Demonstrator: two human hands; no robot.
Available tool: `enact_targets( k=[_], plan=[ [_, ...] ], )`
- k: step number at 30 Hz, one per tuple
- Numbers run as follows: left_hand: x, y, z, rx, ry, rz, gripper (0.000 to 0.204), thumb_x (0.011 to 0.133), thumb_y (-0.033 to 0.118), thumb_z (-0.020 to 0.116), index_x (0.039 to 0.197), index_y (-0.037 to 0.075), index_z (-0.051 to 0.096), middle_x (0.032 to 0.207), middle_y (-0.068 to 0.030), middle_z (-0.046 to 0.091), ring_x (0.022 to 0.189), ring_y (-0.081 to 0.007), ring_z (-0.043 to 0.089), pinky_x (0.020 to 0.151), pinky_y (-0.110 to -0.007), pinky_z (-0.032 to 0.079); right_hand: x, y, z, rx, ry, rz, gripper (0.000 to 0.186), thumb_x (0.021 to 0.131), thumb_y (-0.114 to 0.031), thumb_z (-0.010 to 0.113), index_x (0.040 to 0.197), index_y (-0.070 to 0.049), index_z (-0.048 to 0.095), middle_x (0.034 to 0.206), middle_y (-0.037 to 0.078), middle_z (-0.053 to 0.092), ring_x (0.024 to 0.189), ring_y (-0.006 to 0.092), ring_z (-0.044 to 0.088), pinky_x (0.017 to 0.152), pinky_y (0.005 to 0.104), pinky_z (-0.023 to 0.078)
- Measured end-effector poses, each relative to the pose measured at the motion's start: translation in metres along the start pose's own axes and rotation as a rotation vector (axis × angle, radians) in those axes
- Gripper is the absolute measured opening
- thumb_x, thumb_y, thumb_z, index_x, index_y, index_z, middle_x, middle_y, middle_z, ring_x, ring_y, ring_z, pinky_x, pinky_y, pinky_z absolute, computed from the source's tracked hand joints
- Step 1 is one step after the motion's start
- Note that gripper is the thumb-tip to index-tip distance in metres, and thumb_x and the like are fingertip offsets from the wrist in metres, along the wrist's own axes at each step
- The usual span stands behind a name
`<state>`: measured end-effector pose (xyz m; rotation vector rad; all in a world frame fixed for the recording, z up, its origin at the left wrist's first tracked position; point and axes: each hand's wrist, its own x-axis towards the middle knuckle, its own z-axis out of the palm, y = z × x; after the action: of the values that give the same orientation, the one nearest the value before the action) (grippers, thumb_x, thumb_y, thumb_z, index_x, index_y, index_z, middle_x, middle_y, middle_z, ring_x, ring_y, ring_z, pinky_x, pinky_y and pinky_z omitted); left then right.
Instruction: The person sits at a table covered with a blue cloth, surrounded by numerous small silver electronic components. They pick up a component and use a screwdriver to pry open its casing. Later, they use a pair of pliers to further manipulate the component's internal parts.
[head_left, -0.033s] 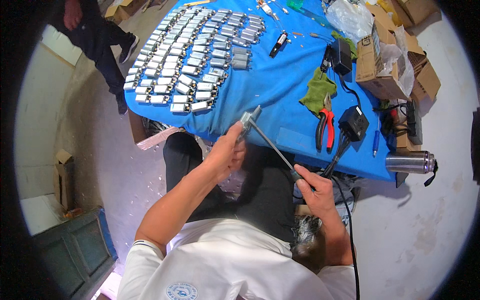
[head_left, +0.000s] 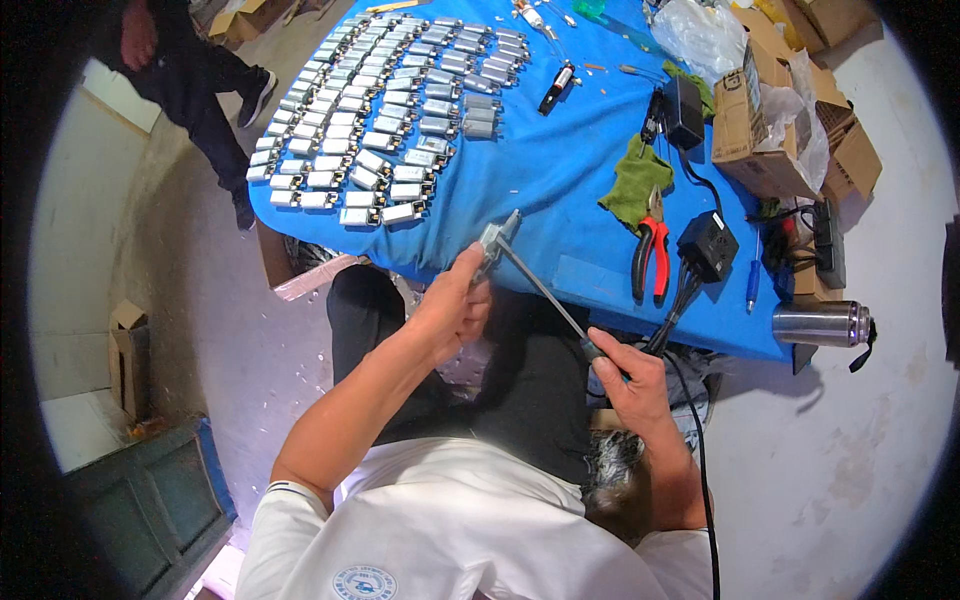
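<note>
My left hand (head_left: 458,308) is closed around a small silver metal part (head_left: 490,238), held at the near edge of the blue-covered table (head_left: 540,170). The part's narrow end points away from me. In my right hand (head_left: 634,378) is the handle of a screwdriver (head_left: 546,291), its long thin shaft slanting up and left. Its tip meets the metal part just beyond my left fingers; whether it sits in a slot or only rests there, I cannot tell. Left of my hands, rows of small silver rectangular blocks (head_left: 340,132) with dark and brass-coloured ends cover the table.
Right of my hands lie red-handled pliers (head_left: 651,262), a green cloth (head_left: 632,190), a black power socket (head_left: 707,246) with cables, a blue pen (head_left: 753,285) and a steel flask (head_left: 820,325). A cardboard box (head_left: 750,130) stands behind. Another person's legs (head_left: 200,100) show far left.
</note>
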<state>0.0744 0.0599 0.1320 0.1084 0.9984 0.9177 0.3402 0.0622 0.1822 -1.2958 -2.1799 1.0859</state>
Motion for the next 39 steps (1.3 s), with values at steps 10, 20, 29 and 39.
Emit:
enact_targets(
  k=[10, 20, 29, 39],
  plan=[
    [0.004, -0.002, -0.002, 0.01, -0.016, 0.014, 0.058, 0.093, 0.061, 0.035, 0.056, 0.018, 0.023, 0.05, 0.0061, 0.02, 0.042, -0.0086, 0.019, 0.041, -0.025, 0.013, 0.006, 0.008, -0.008, 0.5, -0.171, 0.392, 0.034, 0.094, -0.017, 0.055, 0.127, -0.007, 0.057, 0.075, 0.004, 0.06, 0.051, 0.0047, 0.045, 0.048, 0.0197, 0.038],
    [0.002, -0.003, -0.001, -0.019, -0.002, 0.031, 0.058, 0.094, 0.061, 0.033, 0.057, 0.017, 0.025, 0.051, 0.0059, 0.02, 0.042, -0.0091, 0.019, 0.042, -0.025, 0.014, 0.016, 0.004, -0.007, 1.009, -0.234, 0.678, 0.037, 0.096, -0.021, 0.051, 0.128, -0.003, 0.053, 0.074, 0.012, 0.059, 0.046, 0.0086, 0.047, 0.04, 0.0178, 0.035],
    [-0.005, 0.002, 0.011, -0.126, 0.02, 0.0, 0.057, 0.094, 0.057, 0.035, 0.055, 0.018, 0.023, 0.049, 0.006, 0.02, 0.041, -0.0089, 0.018, 0.04, -0.024, 0.014, 0.001, -0.027, -0.001, 0.247, 0.068, 0.28, 0.041, 0.09, -0.013, 0.055, 0.129, -0.001, 0.051, 0.071, 0.007, 0.062, 0.055, 0.0082, 0.053, 0.054, 0.0251, 0.045],
    [-0.037, 0.004, 0.012, -0.11, -0.135, 0.129, 0.059, 0.095, 0.059, 0.034, 0.054, 0.018, 0.021, 0.046, 0.0051, 0.019, 0.039, -0.0096, 0.019, 0.04, -0.025, 0.015, 0.044, -0.016, -0.051, 0.3, -0.034, 0.227, 0.03, 0.079, -0.014, 0.062, 0.106, -0.001, 0.066, 0.072, 0.003, 0.064, 0.054, 0.0064, 0.053, 0.05, 0.0214, 0.043]
  ],
)
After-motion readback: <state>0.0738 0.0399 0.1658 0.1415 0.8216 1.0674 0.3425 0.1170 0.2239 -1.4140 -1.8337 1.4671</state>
